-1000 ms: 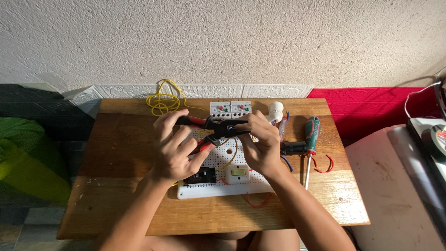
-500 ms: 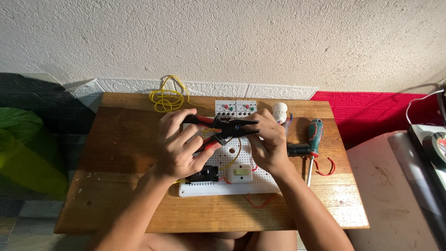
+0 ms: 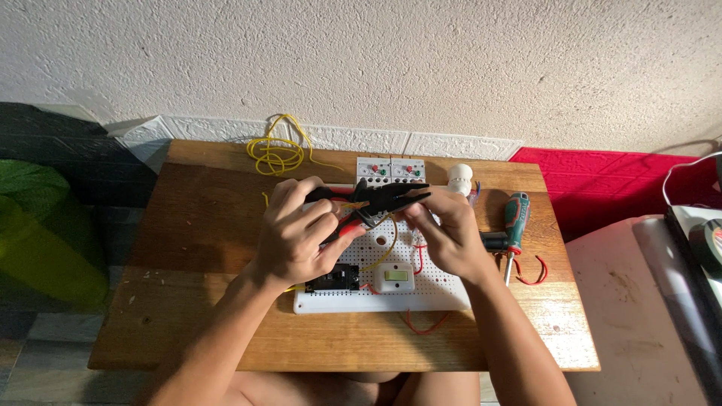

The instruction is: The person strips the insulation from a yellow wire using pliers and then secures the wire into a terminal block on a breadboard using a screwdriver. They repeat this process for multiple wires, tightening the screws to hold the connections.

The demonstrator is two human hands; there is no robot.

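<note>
- My left hand [image 3: 297, 233] is wrapped around the red-and-black handles of one pair of pliers [image 3: 376, 201], fingers squeezed closed on them.
- The pliers run from my left palm out to the right, black nose pointing past my right fingertips, held just above the board.
- My right hand [image 3: 451, 237] sits just beside the pliers' nose, fingers curled together at a thin wire; whether they truly pinch it I cannot tell, as the fingertips hide it.
- Directly beneath both hands lies one white perforated board [image 3: 444, 293], its near edge reaching toward my wrists.
- On that board, below my left palm, sits one black socket block [image 3: 333, 279]; just right of it, between my two wrists, one white switch [image 3: 395, 277].
- One yellow wire [image 3: 385, 254] loops on the board under the pliers; red wire [image 3: 421, 325] peeks out under the board's near edge.
- Beyond the pliers' nose, at the far side, stand two white breaker modules [image 3: 391, 170] side by side.
- Just past my right hand is one white lamp holder [image 3: 459, 179].
- To the right of my right hand lies one green-handled screwdriver [image 3: 514, 219], with a red wire loop [image 3: 532, 272] near it.
- Beyond my left hand, well apart, lies one coil of yellow wire [image 3: 277, 154] on the wooden table [image 3: 195, 248].
</note>
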